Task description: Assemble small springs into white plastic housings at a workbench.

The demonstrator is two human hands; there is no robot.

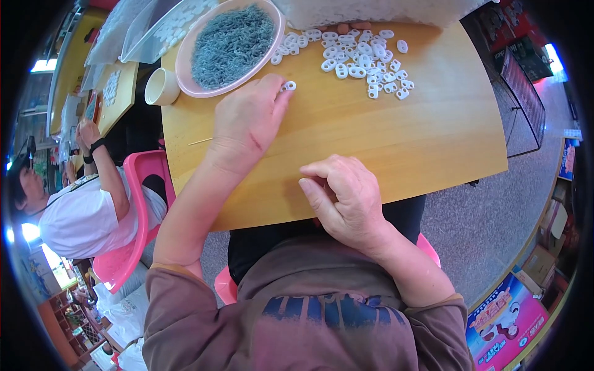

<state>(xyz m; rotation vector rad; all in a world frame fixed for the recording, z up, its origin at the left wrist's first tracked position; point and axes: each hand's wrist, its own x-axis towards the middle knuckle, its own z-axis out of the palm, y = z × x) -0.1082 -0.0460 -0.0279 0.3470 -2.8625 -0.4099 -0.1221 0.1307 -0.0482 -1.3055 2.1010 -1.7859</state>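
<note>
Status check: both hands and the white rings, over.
Left hand pinching one white ring beside the pink bowl. Right hand curled at table edge, contents hidden. Ring pile unobstructed.

Small workshop (parts heap [365,59], worktables [396,130])

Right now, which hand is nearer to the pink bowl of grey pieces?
Left. The left hand lies just below the pink bowl, fingertips on a white ring. The right hand rests at the table's near edge.

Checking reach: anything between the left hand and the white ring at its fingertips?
Nothing visible. The left hand already has its fingertips on the white ring; the pink bowl and the ring pile lie off to the sides.
</note>
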